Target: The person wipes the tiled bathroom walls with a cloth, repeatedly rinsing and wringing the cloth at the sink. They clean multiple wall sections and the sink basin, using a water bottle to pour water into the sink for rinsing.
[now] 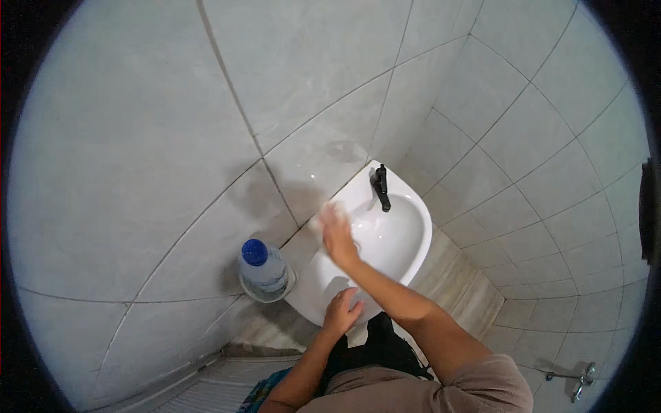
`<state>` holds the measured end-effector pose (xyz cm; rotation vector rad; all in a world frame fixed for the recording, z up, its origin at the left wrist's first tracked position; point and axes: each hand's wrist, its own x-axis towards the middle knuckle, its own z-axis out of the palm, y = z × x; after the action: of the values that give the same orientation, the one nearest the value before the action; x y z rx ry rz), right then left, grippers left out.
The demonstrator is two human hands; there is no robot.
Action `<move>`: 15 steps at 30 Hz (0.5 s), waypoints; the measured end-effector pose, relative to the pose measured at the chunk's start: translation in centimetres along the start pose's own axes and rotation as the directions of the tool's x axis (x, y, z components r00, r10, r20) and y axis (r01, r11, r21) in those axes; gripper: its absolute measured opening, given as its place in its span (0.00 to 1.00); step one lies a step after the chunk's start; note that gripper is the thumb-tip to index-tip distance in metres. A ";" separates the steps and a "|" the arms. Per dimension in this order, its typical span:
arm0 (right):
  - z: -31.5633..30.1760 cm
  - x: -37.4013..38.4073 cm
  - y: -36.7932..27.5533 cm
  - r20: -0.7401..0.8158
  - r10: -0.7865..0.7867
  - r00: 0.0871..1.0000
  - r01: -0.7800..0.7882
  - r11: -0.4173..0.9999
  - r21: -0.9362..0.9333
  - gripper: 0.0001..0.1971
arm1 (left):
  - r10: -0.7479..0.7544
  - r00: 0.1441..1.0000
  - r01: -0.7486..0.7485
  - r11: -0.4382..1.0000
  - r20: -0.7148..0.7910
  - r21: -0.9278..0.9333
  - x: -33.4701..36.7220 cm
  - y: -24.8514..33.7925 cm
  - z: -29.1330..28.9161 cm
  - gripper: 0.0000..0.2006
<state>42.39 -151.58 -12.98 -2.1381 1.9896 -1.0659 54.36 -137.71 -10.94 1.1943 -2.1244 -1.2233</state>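
Note:
A white washbasin (pixel 416 256) is fixed to the tiled wall in front of me, with a black tap (pixel 382 189) at its far end. My right hand (pixel 336 234) is over the basin's left, wall-side rim, its fingers smeared by motion. Something whitish shows at its fingertips; whether it is a thing held, foam or only blur, I cannot make out. Low over the basin's near edge, my left hand (pixel 340 313) has its thumb apart from the fingers and holds nothing visible. Left of the basin stands a large clear plastic bottle (pixel 267 275) with a blue cap.
Grey tiled walls (pixel 138 151) rise close on the left, ahead and right. A pale streaked floor (pixel 454 289) shows beside the basin. Low on the right wall is a metal valve (pixel 582 380). A dark object (pixel 647 212) juts in at the far right edge.

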 end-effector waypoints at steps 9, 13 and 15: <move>-5.5 -9.7 1.9 0.133 0.517 0.846 -0.493 0.661 0.567 0.19 | -0.323 0.927 0.374 0.800 0.190 -0.468 2.9 -1.7 2.9 0.29; -8.7 -9.6 2.8 0.362 0.541 0.759 -0.625 0.450 0.638 0.17 | -0.332 0.885 0.442 0.379 0.326 -0.813 6.6 2.5 3.2 0.36; -12.2 -7.0 3.9 0.626 0.296 0.721 -0.657 0.580 0.482 0.19 | -0.474 0.818 0.454 0.184 0.326 -0.872 8.0 5.2 2.9 0.34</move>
<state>33.33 -140.96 -8.60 -1.1691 1.4621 -0.8399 45.57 -141.65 -8.59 1.2039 -0.5602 -2.2195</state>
